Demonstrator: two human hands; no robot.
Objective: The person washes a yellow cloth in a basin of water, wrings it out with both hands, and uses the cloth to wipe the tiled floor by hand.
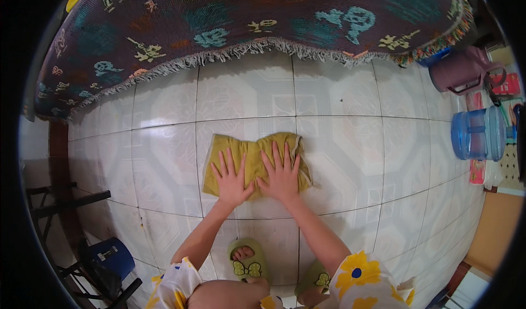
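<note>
A yellow-green cloth lies spread on the pale tiled floor, its edges slightly wavy and its right edge a little rumpled. My left hand presses flat on the cloth's left half, fingers spread and pointing away from me. On the right half rests my right hand, also flat with its fingers apart. The two thumbs come close together near the cloth's lower middle. Neither hand grips the fabric; the palms cover part of it.
A fringed dark patterned cover hangs along the far side. At right stand a mauve jug and a clear blue plastic container. Left are a dark metal frame and a blue bin. My green slippers are below.
</note>
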